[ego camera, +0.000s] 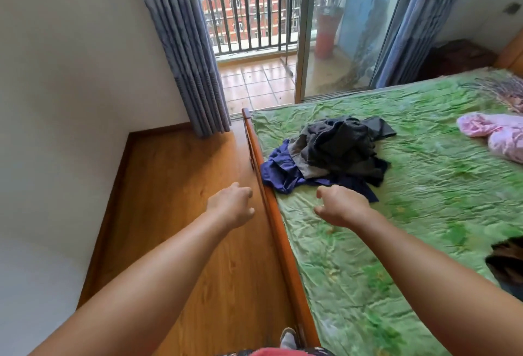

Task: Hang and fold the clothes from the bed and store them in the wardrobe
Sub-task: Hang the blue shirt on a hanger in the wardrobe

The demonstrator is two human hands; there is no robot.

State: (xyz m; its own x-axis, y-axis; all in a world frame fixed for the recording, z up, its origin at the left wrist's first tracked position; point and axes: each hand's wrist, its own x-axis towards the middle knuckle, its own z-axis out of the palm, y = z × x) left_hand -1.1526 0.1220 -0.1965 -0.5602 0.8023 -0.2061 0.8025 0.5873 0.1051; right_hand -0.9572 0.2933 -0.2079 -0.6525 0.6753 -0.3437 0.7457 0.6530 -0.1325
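A heap of dark clothes [339, 146], grey and black on top with a blue garment [278, 171] under it, lies on the green bed sheet [424, 185] near the bed's wooden side rail [278, 228]. My right hand [341, 207] hovers over the sheet just short of the heap, fingers loosely curled and holding nothing. Over the wooden floor beside the rail, my left hand [232, 205] is stretched forward, also loosely curled and holding nothing. A pink garment [495, 134] lies at the far right of the bed. The wardrobe is out of view.
A white wall [70, 72] stands to the left with a strip of wooden floor [175, 185] between it and the bed. Blue curtains [186, 44] frame an open balcony door ahead. A dark item [506, 262] pokes in at the right edge of the bed.
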